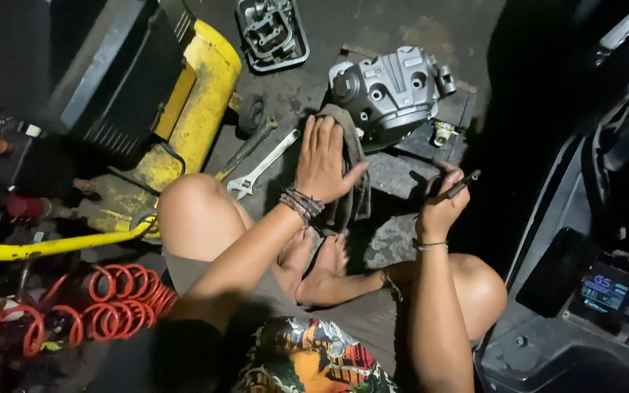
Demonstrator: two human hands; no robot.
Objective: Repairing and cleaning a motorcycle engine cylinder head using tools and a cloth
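The left hand (pixel 322 164) lies flat, fingers spread, on a grey-green cloth rag (pixel 351 156) draped against the near left side of a grey cast-metal engine cylinder head (pixel 391 91). The right hand (pixel 442 204), nearer and right, pinches a thin dark rod (pixel 464 184). A silver adjustable wrench (pixel 262 166) lies left of the rag.

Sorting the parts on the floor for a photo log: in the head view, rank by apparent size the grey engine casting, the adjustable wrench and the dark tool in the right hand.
Largest to smallest:
1. Grey engine casting
2. Adjustable wrench
3. Dark tool in the right hand, partly hidden by it, so its full length is unsure.
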